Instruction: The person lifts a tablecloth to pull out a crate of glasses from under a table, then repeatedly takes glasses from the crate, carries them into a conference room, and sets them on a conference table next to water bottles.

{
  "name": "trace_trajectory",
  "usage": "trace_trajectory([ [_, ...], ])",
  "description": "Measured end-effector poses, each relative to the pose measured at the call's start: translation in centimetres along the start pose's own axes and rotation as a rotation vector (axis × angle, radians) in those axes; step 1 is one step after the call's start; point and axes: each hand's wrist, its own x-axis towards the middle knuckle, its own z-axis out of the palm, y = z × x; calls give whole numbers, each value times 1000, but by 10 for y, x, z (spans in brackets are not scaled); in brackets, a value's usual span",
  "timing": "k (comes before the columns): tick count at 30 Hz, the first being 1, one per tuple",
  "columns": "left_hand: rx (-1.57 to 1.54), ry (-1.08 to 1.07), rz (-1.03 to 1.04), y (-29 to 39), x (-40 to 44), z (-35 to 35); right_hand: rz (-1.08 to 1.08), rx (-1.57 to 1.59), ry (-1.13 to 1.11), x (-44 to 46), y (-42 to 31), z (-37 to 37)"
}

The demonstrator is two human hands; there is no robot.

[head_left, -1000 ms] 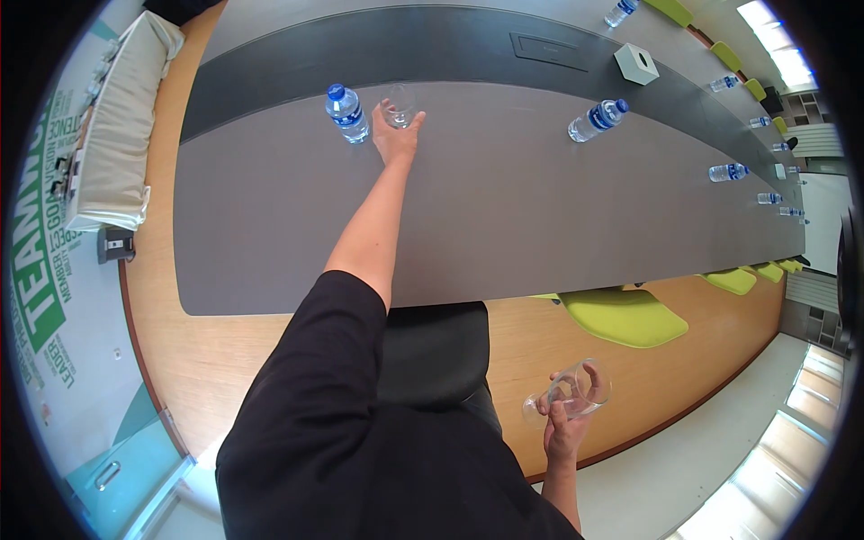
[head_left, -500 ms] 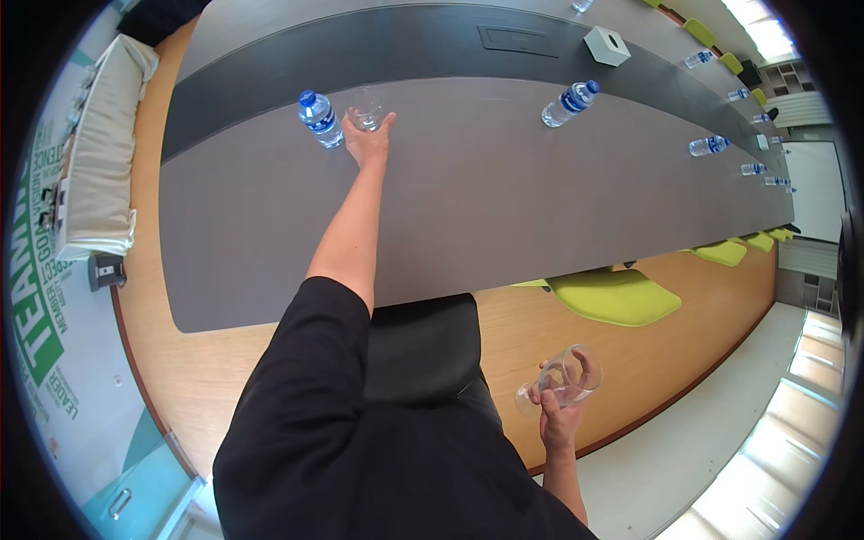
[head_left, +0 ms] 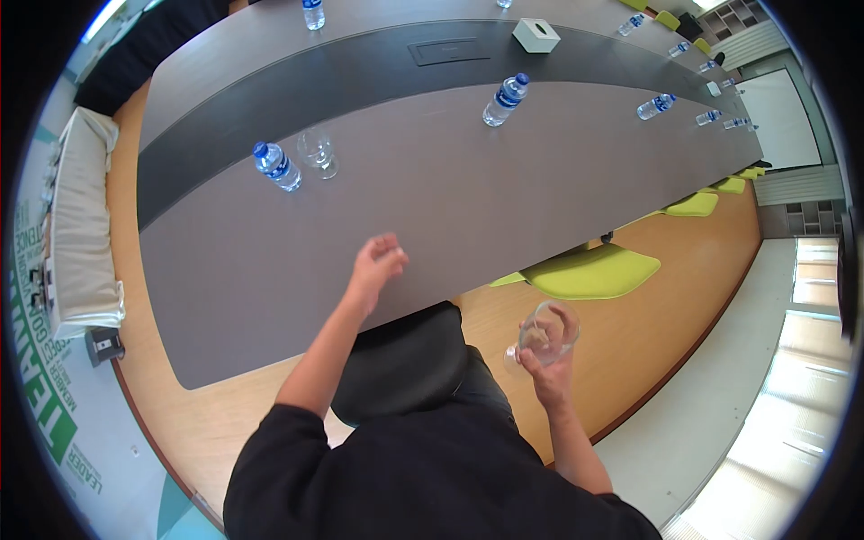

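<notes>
My right hand (head_left: 551,367) is wrapped round the bowl of a clear wine glass (head_left: 544,329), which lies tilted, its foot toward the left, off the table's front edge. My left hand (head_left: 378,267) hovers over the near part of the table with nothing in it, its fingers loosely bent and slightly blurred. A second wine glass (head_left: 318,151) stands upright on the table, beyond my left hand. Just to its left is a water bottle (head_left: 277,167) with a blue cap.
The long grey table (head_left: 423,180) carries another water bottle (head_left: 505,101), a white tissue box (head_left: 536,36) and several more bottles farther off. A black chair (head_left: 400,364) is at the near edge, with a green chair (head_left: 594,273) to its right. A cloth-covered side table (head_left: 85,225) stands left.
My left hand has let go of the glass beside the bottle and drawn back toward me. My right hand still holds its glass. The view has shifted to the right.
</notes>
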Motion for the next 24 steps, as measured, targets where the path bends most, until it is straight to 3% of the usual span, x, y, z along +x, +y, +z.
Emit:
trace_trajectory([
  [4,222,-61,-88,-32,-51,18,-111,-102,2,65,-4,-3],
  [7,389,-103,-44,-37,-74,37,-231,-224,75,142,10,-17],
  [10,414,-128,-97,-32,-84,57,-281,-334,129,219,6,-26],
  [14,496,-11,-103,-18,-86,82,-350,-306,197,316,24,-43],
  [17,441,92,-117,-19,-85,105,-267,-123,182,371,30,-51],
  [24,420,130,-107,-20,-71,152,-290,-181,239,483,59,-77],
])
